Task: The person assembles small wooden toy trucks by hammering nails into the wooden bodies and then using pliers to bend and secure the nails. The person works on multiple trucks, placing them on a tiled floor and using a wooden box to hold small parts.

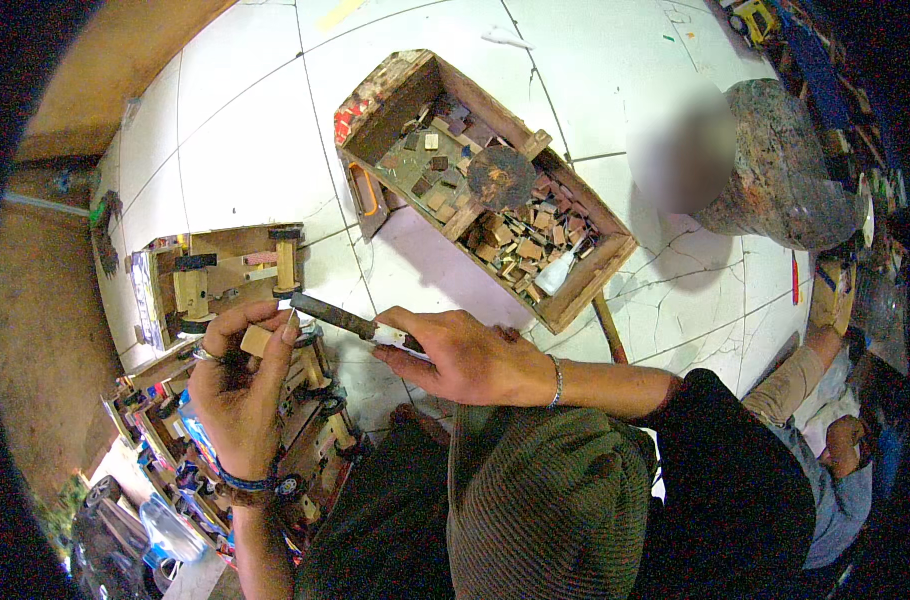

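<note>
Above white floor tiles (pixel 243 150), your left hand (pixel 237 400) holds a tan block (pixel 258 342), likely light and stiff, best pinched edgewise; your right hand (pixel 475 352) grips a dark bar (pixel 330 315).

Looks from the person's head, at the left of a side-by-side pair, and faces steeply down toward the work. Shows everything upright and unmirrored. Takes in from close above the left hand (pixel 237 385), left of the middle, and the right hand (pixel 465 355), just under centre. Has ribbed cloth (pixel 545 500) very near, at the lower edge. Reaches over a wooden box (pixel 597 283), farther out, to tiled floor (pixel 615 60) near the top. Spreads wide enough to catch another person (pixel 837 505) toward the right edge. Bends straight lines and darkens toward the rim.
</note>
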The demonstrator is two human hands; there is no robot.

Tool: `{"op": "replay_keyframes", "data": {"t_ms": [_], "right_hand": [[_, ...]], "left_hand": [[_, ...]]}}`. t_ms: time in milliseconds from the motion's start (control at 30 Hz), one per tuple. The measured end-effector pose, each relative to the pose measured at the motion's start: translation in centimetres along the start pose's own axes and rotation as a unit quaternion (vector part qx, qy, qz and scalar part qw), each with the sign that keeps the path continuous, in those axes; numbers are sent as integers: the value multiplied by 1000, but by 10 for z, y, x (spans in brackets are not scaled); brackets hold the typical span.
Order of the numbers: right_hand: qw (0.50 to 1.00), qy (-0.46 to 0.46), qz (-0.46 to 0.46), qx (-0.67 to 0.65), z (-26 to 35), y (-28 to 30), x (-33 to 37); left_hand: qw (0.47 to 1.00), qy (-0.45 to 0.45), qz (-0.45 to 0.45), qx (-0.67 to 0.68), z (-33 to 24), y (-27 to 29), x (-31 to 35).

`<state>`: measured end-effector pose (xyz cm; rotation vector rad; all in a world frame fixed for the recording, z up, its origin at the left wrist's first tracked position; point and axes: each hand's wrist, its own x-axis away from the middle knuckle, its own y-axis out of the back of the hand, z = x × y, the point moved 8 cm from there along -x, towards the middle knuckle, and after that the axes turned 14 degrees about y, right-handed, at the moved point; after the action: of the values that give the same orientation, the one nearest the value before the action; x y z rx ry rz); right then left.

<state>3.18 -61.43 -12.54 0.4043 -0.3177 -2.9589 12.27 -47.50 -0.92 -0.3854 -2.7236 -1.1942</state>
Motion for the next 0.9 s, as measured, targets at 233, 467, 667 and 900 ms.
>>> {"op": "replay_keyframes", "data": {"t_ms": [233,467,667,900], "right_hand": [[1000,-13,21,-9,-2,-4,3],[1000,-4,21,-17,1,-5,2],[995,-32,71,-55,-3,-10,7],[979,-103,154,-85,-13,-21,22]], "left_hand": [[988,97,82,90,17,-8,0],[989,93,101,59,14,-6,0],[983,70,162,53,10,-16,3],[947,181,220,150,42,-47,7]]}}
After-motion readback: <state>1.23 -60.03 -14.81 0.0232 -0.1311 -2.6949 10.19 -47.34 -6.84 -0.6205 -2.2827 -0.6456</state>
